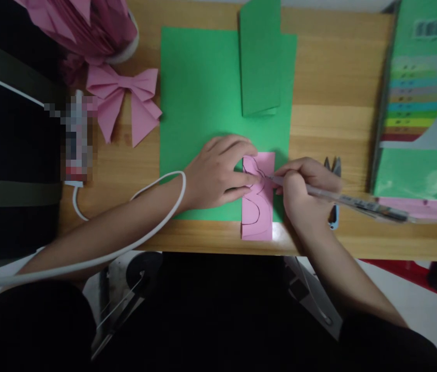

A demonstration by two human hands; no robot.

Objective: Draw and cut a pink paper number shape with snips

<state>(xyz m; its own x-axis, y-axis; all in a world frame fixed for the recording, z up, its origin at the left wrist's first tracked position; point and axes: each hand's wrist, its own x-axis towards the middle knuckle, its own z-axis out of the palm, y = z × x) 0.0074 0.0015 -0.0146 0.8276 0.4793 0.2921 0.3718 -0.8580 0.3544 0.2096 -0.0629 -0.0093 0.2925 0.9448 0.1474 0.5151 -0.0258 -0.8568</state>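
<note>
A pink strip of paper (pixel 257 227) with curved dark lines drawn on it lies over the lower part of a green sheet (pixel 198 82). My left hand (pixel 218 173) rests flat, fingers apart, on the green sheet, and its fingertips press the strip's upper left part. In my right hand (pixel 305 188) is a slim pen (pixel 352 202), gripped near its tip, which meets the strip's upper half. Scissors (pixel 333 166), partly hidden behind my right hand, lie on the table.
A folded green paper (pixel 260 62) stands over the sheet's top right. Pink paper bow (pixel 125 98) and a large pink bundle (pixel 94 31) are at the left. A green paper pack (pixel 420 170) lies right. A white cable (pixel 164 219) loops over my left forearm.
</note>
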